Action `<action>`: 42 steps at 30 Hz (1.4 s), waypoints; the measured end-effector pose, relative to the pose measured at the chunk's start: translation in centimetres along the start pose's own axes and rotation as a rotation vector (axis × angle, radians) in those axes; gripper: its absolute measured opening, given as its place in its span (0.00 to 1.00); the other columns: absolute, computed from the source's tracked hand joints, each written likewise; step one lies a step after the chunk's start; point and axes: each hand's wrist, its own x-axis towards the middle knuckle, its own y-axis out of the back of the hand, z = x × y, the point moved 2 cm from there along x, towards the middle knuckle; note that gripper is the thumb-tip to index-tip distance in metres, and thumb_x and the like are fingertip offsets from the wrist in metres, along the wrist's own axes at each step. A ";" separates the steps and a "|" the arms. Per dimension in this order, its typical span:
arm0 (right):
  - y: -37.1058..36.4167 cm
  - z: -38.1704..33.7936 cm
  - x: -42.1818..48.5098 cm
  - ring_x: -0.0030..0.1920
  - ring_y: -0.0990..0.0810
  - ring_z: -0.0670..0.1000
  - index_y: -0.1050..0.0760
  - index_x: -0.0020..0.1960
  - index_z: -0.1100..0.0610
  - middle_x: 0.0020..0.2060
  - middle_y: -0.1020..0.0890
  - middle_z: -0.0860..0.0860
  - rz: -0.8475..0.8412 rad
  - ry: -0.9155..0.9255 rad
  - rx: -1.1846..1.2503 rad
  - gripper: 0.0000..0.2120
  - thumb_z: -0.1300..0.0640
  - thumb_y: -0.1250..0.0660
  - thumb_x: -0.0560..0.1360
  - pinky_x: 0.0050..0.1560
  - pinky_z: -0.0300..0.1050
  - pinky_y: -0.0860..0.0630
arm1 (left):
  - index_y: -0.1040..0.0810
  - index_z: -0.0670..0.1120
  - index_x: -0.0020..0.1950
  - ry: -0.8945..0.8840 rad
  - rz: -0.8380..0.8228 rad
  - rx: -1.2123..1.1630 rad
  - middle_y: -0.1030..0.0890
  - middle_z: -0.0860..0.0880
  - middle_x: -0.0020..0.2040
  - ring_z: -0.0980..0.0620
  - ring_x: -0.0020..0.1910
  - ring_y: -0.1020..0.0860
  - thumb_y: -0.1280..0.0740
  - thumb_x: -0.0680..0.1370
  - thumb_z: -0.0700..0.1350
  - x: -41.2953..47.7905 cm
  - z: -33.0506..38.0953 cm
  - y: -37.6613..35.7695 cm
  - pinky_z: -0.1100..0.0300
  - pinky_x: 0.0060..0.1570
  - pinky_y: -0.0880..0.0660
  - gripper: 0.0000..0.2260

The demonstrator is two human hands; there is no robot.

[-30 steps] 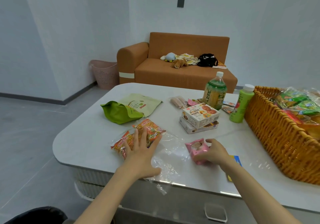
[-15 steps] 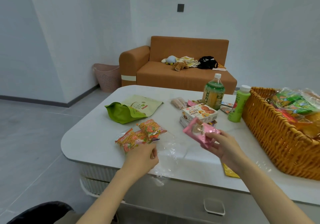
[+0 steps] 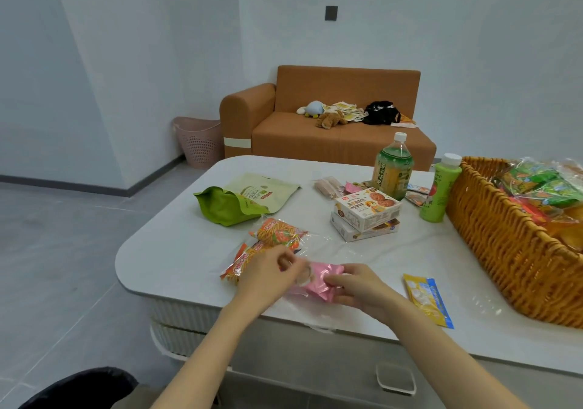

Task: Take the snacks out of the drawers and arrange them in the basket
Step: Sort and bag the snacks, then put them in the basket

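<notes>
Pink snack packet (image 3: pixel 318 282) hovers just over the table's (image 3: pixel 176 250) near edge; I see the left hand (image 3: pixel 268 277) pinching one end, the right hand (image 3: pixel 356 288) gripping the other with curled fingers (image 3: pixel 339 280); wicker basket (image 3: pixel 504 235) holds green and red packets (image 3: pixel 549 184).

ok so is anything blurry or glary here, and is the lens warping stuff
Head view: the left hand and pink packet are smeared by motion blur; in the same view the clear wrap catches soft glare; wide-angle stretch skews the basket at the right edge; lighting is flat, shadows faint.
</notes>
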 end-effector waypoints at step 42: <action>5.0 -2.6 2.4 0.68 0.37 0.59 0.32 0.68 0.53 0.69 0.33 0.54 0.626 0.340 -0.812 0.19 0.53 0.35 0.78 0.61 0.53 0.33 | 0.50 0.67 0.75 -0.203 -0.331 0.654 0.61 0.54 0.78 0.42 0.75 0.68 0.55 0.60 0.77 2.9 -2.1 -2.2 0.31 0.67 0.69 0.43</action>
